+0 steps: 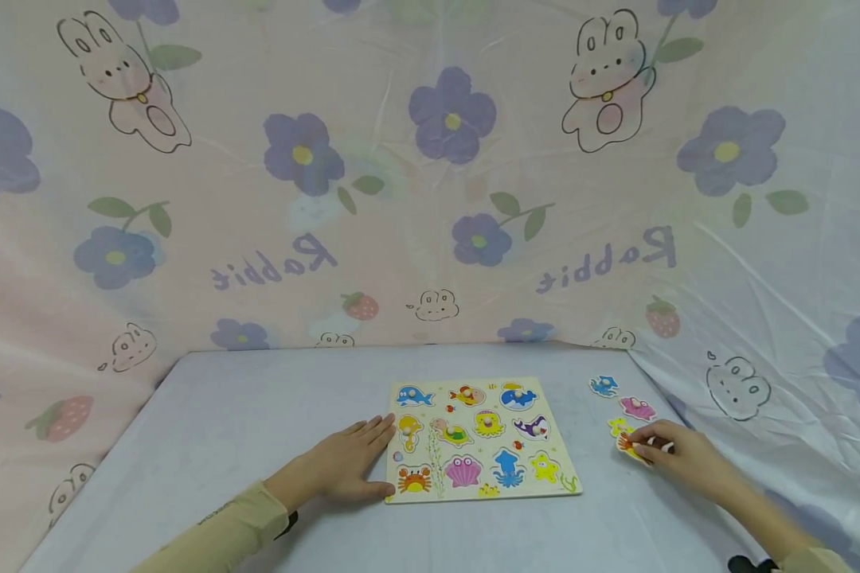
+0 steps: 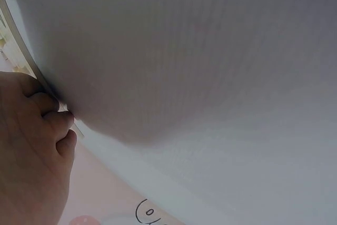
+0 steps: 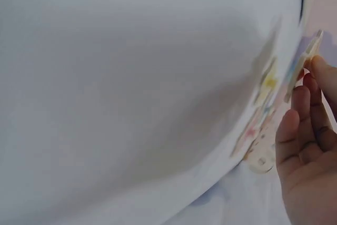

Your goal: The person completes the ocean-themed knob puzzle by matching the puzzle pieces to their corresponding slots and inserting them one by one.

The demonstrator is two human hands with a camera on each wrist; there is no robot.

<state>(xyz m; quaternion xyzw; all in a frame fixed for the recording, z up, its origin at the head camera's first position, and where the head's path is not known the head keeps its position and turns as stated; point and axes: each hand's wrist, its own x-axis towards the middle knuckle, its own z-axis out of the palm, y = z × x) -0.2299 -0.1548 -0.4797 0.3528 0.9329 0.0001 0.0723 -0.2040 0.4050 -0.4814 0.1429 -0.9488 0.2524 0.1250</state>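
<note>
A cream puzzle board (image 1: 473,495) with colorful sea animals lies on the white table. My left hand (image 1: 349,461) rests flat with fingers and thumb at the board's left edge; in the left wrist view the hand (image 2: 34,146) is beside that edge. To the right of the board, my right hand (image 1: 681,461) pinches an orange crab piece (image 1: 628,447) between thumb and fingers. The right wrist view shows the hand (image 3: 310,156) holding the thin piece (image 3: 295,77) above the table. Just behind it lies a yellow piece (image 1: 619,426), partly overlapped in the head view.
Farther back on the right lie a pink shell piece (image 1: 639,408) and a blue piece (image 1: 604,386). The white table (image 1: 258,414) meets a curtain (image 1: 373,215) printed with rabbits and flowers along its back and sides.
</note>
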